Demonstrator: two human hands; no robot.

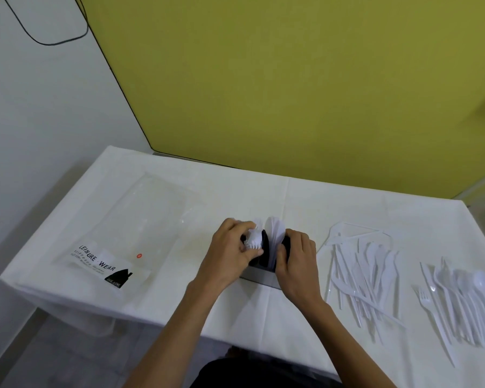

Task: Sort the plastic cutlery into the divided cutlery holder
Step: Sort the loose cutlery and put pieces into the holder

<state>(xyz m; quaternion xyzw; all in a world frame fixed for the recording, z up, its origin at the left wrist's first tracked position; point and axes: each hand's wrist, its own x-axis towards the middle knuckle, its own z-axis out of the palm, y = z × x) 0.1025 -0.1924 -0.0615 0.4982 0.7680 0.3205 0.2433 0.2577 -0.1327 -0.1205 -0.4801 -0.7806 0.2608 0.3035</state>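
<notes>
The divided cutlery holder [259, 274], dark inside with a metal front wall, stands at the middle of the table. White forks [254, 239] stick up from its left compartment and white spoons [275, 233] from the one beside it. My left hand [230, 254] wraps around the bunch of forks. My right hand [297, 261] grips the holder's right side by the spoons. A pile of white plastic knives [361, 273] lies to the right. Farther right lies a heap of spoons and forks [465, 301].
A clear plastic bag printed "LEISURE WEAR" [115, 247] lies flat on the left half of the white tablecloth [305, 197]. A yellow wall stands right behind the table's back edge. The table's front edge runs just below my forearms.
</notes>
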